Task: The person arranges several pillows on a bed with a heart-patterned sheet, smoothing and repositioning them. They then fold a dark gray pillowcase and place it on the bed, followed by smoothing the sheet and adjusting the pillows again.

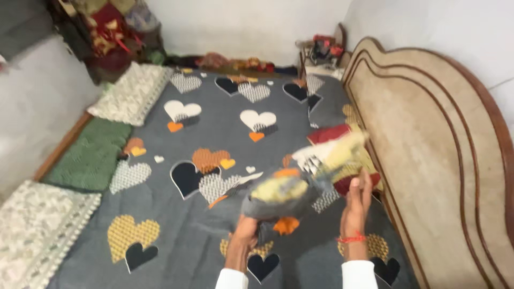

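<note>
Head view shows a blurred pillow (300,187) in a grey case printed with hearts, lifted just above the bed sheet (214,134) near the wooden headboard (428,160). The left hand (243,233) grips the pillow's lower edge from beneath, fingers closed on the cloth. The right hand (356,206) is raised beside the pillow's end nearest the headboard, fingers held upright and fairly straight, a red thread around the wrist; whether it actually clasps the cloth cannot be told through the blur. Both wrists come out of white sleeves. A second pillow (342,144) with red and yellow patches lies against the foot of the headboard, just behind the lifted one. The grey sheet with heart shapes spreads away from the headboard to a far wall, where a white patterned cushion (131,93) and a green cushion (91,158) lie along the bed's edge, with another pale cushion (37,230) nearer the camera.
</note>
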